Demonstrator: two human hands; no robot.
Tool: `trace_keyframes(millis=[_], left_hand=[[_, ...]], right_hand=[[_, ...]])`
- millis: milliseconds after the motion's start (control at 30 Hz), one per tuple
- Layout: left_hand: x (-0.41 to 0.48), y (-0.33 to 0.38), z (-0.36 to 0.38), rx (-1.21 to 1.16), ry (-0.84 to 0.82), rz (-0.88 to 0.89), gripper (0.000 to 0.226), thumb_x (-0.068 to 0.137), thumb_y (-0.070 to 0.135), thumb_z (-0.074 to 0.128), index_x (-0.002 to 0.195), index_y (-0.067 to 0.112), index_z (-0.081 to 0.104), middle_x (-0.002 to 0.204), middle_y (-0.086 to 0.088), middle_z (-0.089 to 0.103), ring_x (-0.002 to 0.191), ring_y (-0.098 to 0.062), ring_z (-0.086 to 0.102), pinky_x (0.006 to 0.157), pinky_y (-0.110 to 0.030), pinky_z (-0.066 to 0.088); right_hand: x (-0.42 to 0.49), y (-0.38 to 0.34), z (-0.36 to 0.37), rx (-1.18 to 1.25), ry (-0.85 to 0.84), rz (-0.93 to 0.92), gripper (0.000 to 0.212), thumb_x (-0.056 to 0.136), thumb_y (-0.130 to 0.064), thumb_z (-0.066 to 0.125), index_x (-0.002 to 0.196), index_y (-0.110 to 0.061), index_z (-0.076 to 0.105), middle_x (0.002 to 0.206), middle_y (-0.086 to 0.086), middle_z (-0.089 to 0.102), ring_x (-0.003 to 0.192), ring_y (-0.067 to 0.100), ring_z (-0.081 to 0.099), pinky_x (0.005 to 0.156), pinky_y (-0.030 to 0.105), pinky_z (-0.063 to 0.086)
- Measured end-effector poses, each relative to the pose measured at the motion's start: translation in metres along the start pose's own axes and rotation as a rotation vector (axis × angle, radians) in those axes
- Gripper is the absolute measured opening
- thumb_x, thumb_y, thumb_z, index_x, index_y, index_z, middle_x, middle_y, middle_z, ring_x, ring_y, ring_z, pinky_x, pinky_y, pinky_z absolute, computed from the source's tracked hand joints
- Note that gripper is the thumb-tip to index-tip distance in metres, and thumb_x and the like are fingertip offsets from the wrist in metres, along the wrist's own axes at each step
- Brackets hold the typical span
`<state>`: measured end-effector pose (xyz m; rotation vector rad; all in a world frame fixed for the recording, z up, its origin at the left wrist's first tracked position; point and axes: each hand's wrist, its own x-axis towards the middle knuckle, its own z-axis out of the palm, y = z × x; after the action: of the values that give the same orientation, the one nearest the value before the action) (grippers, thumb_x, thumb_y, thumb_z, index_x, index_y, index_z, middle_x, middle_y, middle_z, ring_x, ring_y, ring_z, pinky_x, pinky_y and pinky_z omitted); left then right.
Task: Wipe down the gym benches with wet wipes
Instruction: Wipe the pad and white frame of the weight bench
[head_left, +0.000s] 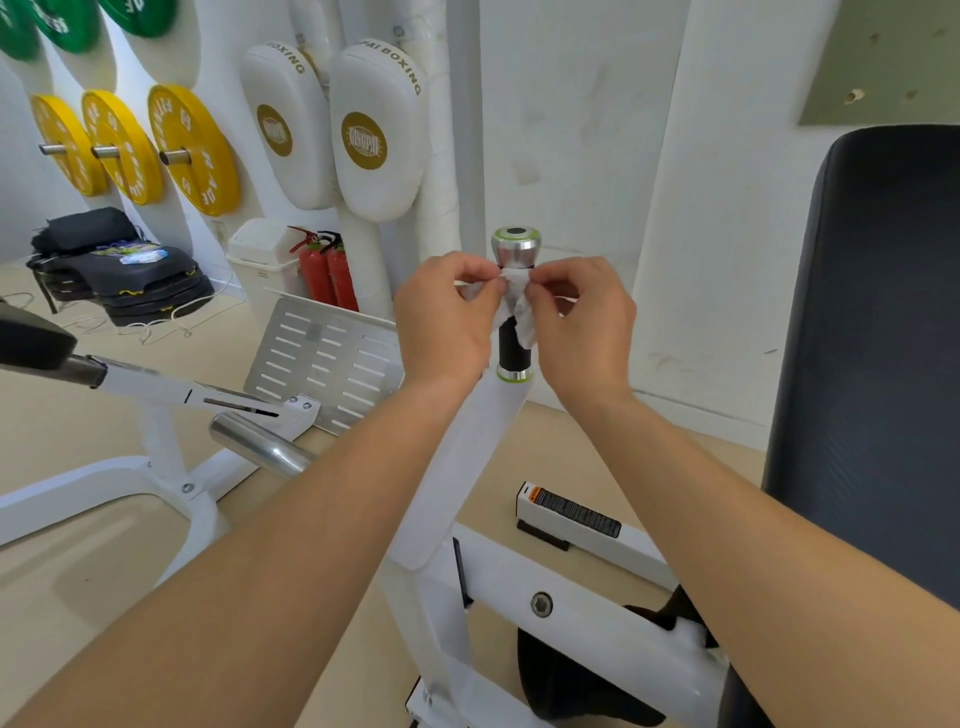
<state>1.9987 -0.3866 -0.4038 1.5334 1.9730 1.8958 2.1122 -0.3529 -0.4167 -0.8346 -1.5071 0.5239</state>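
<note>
Head view: both hands, left hand (451, 317) and right hand (581, 321), pinch a wet wipe (519, 306) around the handle (515, 306) (black grip partly hidden). Bench pad (878, 364) is cut off at right; yellow plates (192, 150) hang behind.

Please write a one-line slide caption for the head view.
Both hands, left hand and right hand, wrap a white wet wipe around the machine's black, chrome-capped handle.
</note>
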Motion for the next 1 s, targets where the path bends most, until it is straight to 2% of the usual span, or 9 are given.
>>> trace_keyframes(millis=[67, 133, 233, 333, 433, 533, 633, 767, 1000], left_hand=[[-0.002, -0.005, 0.000, 0.094, 0.010, 0.014, 0.003, 0.088, 0.026, 0.074, 0.090, 0.026, 0.075, 0.094, 0.010, 0.069, 0.079, -0.002, 0.060, 0.071, -0.011, 0.043], [-0.006, -0.008, 0.000, 0.122, 0.000, 0.008, 0.002, 0.088, 0.026, 0.074, 0.088, 0.029, 0.074, 0.089, 0.012, 0.068, 0.078, -0.003, 0.060, 0.073, -0.017, 0.046], [-0.009, -0.010, 0.002, 0.047, -0.036, -0.044, 0.004, 0.088, 0.021, 0.074, 0.087, 0.024, 0.076, 0.079, 0.016, 0.070, 0.075, 0.002, 0.064, 0.076, -0.018, 0.052], [-0.012, -0.007, 0.001, -0.046, -0.059, -0.090, 0.010, 0.090, 0.025, 0.073, 0.095, 0.019, 0.080, 0.084, 0.011, 0.075, 0.078, -0.001, 0.069, 0.078, -0.020, 0.056], [-0.014, -0.007, 0.002, -0.093, -0.071, -0.110, 0.015, 0.087, 0.030, 0.076, 0.096, 0.019, 0.079, 0.084, 0.010, 0.075, 0.079, 0.001, 0.070, 0.076, -0.016, 0.055], [-0.010, -0.007, 0.003, -0.082, -0.060, -0.124, 0.013, 0.083, 0.027, 0.081, 0.090, 0.017, 0.077, 0.080, 0.010, 0.073, 0.074, 0.004, 0.067, 0.070, -0.009, 0.050], [-0.006, 0.000, 0.002, -0.061, -0.040, -0.097, 0.010, 0.083, 0.023, 0.082, 0.085, 0.015, 0.078, 0.078, 0.008, 0.074, 0.072, -0.001, 0.068, 0.071, -0.014, 0.052], [0.005, 0.013, -0.001, -0.097, 0.042, -0.039, 0.011, 0.082, 0.019, 0.082, 0.077, 0.022, 0.073, 0.071, 0.015, 0.069, 0.065, 0.004, 0.063, 0.067, -0.010, 0.049], [0.005, -0.002, -0.001, -0.040, -0.055, -0.033, 0.005, 0.084, 0.020, 0.081, 0.083, 0.018, 0.077, 0.076, 0.009, 0.072, 0.072, -0.005, 0.068, 0.072, -0.016, 0.053]], right_hand=[[-0.002, 0.004, 0.002, 0.002, -0.008, 0.045, 0.021, 0.091, -0.005, 0.066, 0.088, -0.025, 0.065, 0.094, -0.005, 0.066, 0.084, 0.007, 0.065, 0.079, 0.025, 0.054], [-0.004, 0.008, 0.002, -0.004, -0.026, 0.092, 0.017, 0.092, -0.007, 0.065, 0.090, -0.024, 0.066, 0.093, -0.005, 0.070, 0.084, 0.007, 0.066, 0.078, 0.025, 0.055], [-0.009, 0.012, -0.001, -0.014, -0.059, 0.135, 0.015, 0.092, -0.010, 0.066, 0.089, -0.024, 0.067, 0.086, -0.013, 0.069, 0.080, 0.001, 0.067, 0.072, 0.017, 0.052], [-0.009, 0.010, -0.006, 0.038, -0.083, 0.173, 0.005, 0.091, -0.017, 0.069, 0.088, -0.021, 0.072, 0.081, -0.018, 0.069, 0.077, -0.006, 0.066, 0.067, 0.007, 0.047], [-0.004, 0.008, -0.008, 0.082, -0.101, 0.210, 0.008, 0.086, -0.025, 0.078, 0.087, -0.018, 0.075, 0.081, -0.013, 0.073, 0.079, -0.002, 0.068, 0.072, 0.012, 0.052], [0.002, 0.009, -0.008, 0.082, -0.116, 0.251, 0.007, 0.084, -0.017, 0.079, 0.084, -0.021, 0.073, 0.080, -0.010, 0.073, 0.077, 0.003, 0.069, 0.074, 0.018, 0.054], [0.009, 0.006, -0.009, 0.059, -0.125, 0.255, 0.013, 0.084, -0.013, 0.077, 0.079, -0.023, 0.072, 0.077, -0.011, 0.072, 0.072, 0.000, 0.067, 0.070, 0.016, 0.052], [0.023, -0.007, -0.009, 0.098, -0.053, 0.192, 0.013, 0.086, -0.009, 0.074, 0.079, -0.020, 0.072, 0.074, -0.012, 0.070, 0.067, -0.004, 0.064, 0.066, 0.011, 0.049], [0.015, 0.008, -0.007, 0.063, -0.097, 0.212, 0.012, 0.088, -0.010, 0.073, 0.083, -0.020, 0.071, 0.077, -0.013, 0.069, 0.066, -0.008, 0.061, 0.065, 0.005, 0.044]])
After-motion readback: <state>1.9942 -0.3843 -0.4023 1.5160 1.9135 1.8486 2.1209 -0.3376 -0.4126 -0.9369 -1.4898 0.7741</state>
